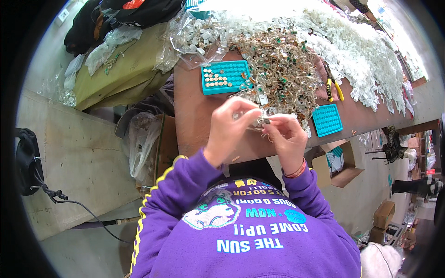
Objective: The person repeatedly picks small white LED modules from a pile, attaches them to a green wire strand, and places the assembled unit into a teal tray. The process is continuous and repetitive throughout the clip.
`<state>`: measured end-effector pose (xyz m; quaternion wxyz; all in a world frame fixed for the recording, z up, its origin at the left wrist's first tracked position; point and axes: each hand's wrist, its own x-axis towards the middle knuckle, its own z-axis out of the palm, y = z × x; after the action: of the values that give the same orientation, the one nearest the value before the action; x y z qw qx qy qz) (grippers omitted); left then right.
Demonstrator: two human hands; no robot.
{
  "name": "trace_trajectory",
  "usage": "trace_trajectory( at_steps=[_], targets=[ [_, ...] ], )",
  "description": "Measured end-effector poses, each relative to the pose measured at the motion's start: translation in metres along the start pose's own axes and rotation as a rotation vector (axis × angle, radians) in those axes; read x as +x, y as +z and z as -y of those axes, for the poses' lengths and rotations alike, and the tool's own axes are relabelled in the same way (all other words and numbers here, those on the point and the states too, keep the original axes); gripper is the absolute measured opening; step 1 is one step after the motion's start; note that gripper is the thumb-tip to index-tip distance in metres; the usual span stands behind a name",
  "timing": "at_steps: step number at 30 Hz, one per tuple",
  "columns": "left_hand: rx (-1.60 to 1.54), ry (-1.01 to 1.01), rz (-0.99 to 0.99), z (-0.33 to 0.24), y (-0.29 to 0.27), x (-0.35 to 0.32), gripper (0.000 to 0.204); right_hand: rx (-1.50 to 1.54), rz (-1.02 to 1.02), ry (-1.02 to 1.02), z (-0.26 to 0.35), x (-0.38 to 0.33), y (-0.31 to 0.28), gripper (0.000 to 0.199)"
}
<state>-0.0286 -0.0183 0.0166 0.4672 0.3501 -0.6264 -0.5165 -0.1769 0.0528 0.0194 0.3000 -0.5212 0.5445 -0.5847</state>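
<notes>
Left hand [229, 127] and right hand [288, 136], both curled in a pinch, meet on a small clear-wrapped part [259, 121] held between the fingertips, its long axis lying three to nine o'clock, equally near both. At twelve o'clock: tangled component heap [282, 69]; at eleven, teal tray [225, 76]; at two, second teal tray [327, 119].
</notes>
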Motion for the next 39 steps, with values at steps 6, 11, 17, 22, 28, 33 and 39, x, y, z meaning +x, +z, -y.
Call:
trace_trajectory(
  at_steps=[6,11,17,22,28,33,39],
  targets=[
    [1.052,0.614,0.435,0.024,0.006,0.076,0.019,0.261,-0.069,0.204,0.005,-0.004,-0.025,0.013],
    [1.197,0.742,0.591,0.033,0.014,0.099,0.018,0.255,-0.048,0.179,0.006,-0.007,-0.035,0.011],
    [0.78,0.668,0.514,0.031,0.0,0.107,0.024,0.356,-0.063,0.286,0.001,-0.002,-0.039,0.012],
    [0.357,0.301,0.367,0.025,0.002,0.109,0.021,0.537,-0.04,0.384,-0.002,0.002,-0.036,0.011],
    [-0.549,-0.362,0.319,0.016,0.001,0.107,0.021,0.686,0.003,0.441,0.0,0.012,-0.035,0.011],
    [-0.622,-0.352,0.261,0.014,0.006,0.097,0.023,0.713,0.049,0.418,0.004,0.022,-0.032,0.014],
    [-0.808,-0.427,0.231,0.016,0.001,0.095,0.025,0.655,0.08,0.397,0.012,0.025,-0.024,0.019]
  ],
)
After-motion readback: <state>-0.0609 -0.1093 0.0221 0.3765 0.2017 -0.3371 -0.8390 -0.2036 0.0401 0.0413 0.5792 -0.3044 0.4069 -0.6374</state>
